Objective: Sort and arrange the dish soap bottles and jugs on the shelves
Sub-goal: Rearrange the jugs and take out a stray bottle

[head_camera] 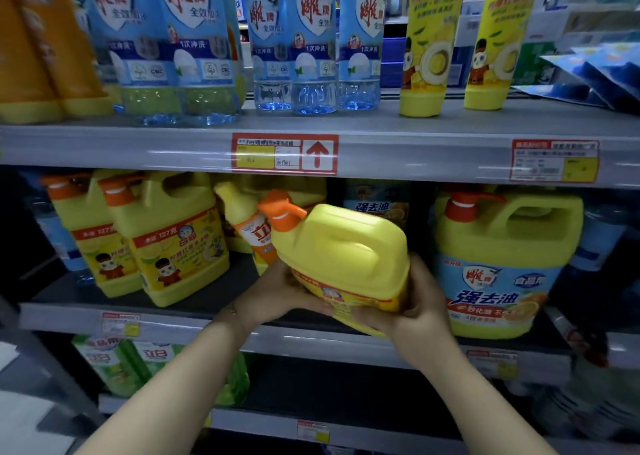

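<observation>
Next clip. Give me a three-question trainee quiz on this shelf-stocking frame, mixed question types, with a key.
1. True or false: the yellow plastic jug with the orange pump cap stands upright by itself.
2. How many hands grip that jug? A none; B one; C two.
3. Fill in: the larger yellow plastic jug with the blue label stands to the held jug's ____.
Key: 1 false, it is tilted and held; 2 C, left hand and right hand; 3 right.
</observation>
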The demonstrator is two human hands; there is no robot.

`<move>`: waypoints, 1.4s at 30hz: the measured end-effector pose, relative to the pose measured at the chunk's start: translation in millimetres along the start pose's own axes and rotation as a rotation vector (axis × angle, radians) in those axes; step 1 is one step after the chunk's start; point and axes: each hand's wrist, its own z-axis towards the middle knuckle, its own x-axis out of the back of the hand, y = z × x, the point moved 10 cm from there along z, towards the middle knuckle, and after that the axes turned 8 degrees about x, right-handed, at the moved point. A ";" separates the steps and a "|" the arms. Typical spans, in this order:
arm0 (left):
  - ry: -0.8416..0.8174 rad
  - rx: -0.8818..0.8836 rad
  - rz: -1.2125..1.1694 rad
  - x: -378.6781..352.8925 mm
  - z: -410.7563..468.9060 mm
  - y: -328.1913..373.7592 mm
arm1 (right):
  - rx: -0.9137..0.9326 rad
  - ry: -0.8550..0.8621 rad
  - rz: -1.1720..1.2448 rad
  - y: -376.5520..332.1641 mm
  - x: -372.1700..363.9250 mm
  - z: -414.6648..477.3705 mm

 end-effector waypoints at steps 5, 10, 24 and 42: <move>0.087 -0.043 0.060 23.0 -25.2 2.5 | -0.026 -0.089 0.072 2.6 -20.5 6.8; 0.437 -0.026 0.848 82.2 -53.6 -20.9 | -0.095 -0.028 0.175 29.0 -48.5 4.4; 0.254 0.024 0.994 50.4 -22.6 -46.1 | -0.121 -0.048 0.062 11.8 -49.4 14.4; 0.192 0.051 -0.028 174.5 -96.4 -26.3 | -0.074 -0.223 0.156 -28.1 -180.8 39.1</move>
